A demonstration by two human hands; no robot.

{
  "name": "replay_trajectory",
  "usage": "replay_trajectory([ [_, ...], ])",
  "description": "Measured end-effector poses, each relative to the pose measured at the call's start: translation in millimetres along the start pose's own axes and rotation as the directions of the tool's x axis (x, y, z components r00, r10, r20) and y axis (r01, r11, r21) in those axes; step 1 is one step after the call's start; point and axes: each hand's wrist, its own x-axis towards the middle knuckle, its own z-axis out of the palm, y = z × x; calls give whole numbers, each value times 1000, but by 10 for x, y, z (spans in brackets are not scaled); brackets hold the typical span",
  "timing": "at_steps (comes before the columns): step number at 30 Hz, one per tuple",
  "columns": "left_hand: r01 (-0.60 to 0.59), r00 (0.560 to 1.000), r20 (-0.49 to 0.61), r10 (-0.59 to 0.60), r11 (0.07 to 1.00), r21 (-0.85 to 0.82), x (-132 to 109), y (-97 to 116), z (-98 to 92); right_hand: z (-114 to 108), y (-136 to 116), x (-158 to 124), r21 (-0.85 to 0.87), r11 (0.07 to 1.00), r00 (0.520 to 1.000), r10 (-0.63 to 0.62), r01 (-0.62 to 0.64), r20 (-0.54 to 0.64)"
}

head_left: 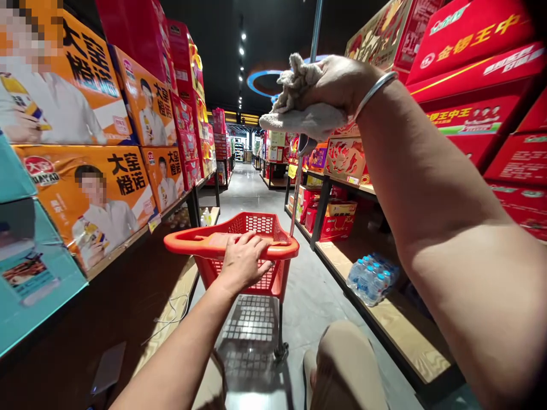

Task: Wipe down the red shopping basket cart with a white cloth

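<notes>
My left hand [245, 261] lies over the handle of a red shopping cart [200, 244], its fingers resting across the bar. Raised at the upper right, my right hand [342, 82] grips a crumpled grey cloth [305, 117] and has a silver bangle at the wrist. A thin metal pole [296, 196] runs upright through or behind the cloth, down to the right side of the cart. The cart's mesh basket looks empty where its inside shows.
Orange drink cartons [92, 199] line the shelf on the left. Red gift boxes [470, 74] are stacked at the right, above a lower shelf with a pack of water bottles [371, 279]. The grey aisle floor [250, 185] runs straight ahead.
</notes>
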Motion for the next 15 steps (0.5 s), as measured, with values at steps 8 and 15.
replay_trajectory([
  [8,-6,1000,-1,6,1000,17,-5,-15,7,412,-18,-733,-631,694,898,-441,347,9],
  [15,-18,1000,8,17,999,39,1,-15,43,774,561,-896,-554,809,766,-481,199,-427],
])
